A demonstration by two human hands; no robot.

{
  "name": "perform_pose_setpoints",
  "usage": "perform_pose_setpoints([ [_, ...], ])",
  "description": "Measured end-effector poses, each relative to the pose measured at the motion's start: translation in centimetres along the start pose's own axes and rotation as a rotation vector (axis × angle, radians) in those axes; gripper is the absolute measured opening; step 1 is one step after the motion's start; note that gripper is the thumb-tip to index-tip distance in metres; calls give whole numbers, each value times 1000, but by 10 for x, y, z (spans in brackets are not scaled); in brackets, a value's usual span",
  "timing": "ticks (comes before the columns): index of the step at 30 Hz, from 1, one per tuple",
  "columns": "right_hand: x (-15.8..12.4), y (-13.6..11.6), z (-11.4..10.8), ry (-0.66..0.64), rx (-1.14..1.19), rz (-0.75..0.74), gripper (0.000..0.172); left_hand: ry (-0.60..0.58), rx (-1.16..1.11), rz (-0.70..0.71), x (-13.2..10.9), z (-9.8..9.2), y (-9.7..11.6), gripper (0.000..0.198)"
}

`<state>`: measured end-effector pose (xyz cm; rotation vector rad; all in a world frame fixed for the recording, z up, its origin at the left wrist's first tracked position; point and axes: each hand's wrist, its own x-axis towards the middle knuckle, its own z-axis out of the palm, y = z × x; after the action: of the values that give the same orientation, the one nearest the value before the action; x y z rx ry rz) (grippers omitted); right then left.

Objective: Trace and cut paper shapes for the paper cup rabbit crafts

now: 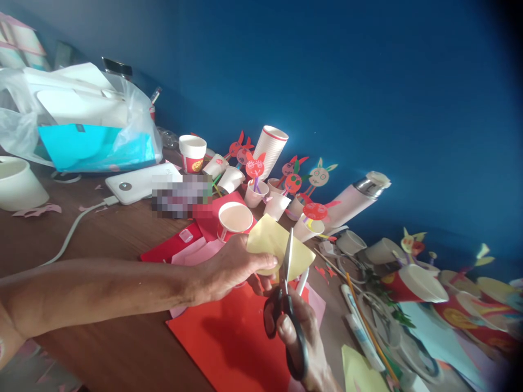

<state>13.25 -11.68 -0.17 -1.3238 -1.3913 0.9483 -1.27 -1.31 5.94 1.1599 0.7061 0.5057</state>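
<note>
Between the thumb and fingers of my left hand (241,264) is a piece of yellow paper (267,237), held up over the table. My right hand (306,326) grips black-handled scissors (289,256) with fingers in the loops. The blades point away from me and lie against the paper's near side; whether they are cutting it I cannot tell. Under both hands lies a sheet of red paper (229,343) with pink paper (190,253) partly beneath it. Just beyond my left hand stands a white paper cup (236,218).
Small cups with paper animal faces (293,184) stand along the blue wall, near a stack of cups (272,147) and a leaning flask (355,201). Left are a white power bank (139,182) with a cable and a plastic bag (98,144). Pens (359,326) and larger cups (412,283) lie right.
</note>
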Motion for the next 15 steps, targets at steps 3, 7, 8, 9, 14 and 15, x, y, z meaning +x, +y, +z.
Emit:
perform_pose_setpoints([
  [3,0,0,0,5,-6,4,50,13,95,-24,-1,0,3,21],
  [7,-1,0,0,9,-5,10,51,14,111,-26,-3,1,7,19],
  [8,-1,0,0,10,-4,12,51,16,110,-28,-3,1,7,19],
  [9,-1,-1,1,12,-1,13,51,20,108,-30,-3,1,7,19],
  [14,-2,-1,1,17,13,22,49,38,134,-44,-1,-1,2,22],
  [15,-2,-1,1,18,17,24,49,36,131,-41,0,-1,1,22],
])
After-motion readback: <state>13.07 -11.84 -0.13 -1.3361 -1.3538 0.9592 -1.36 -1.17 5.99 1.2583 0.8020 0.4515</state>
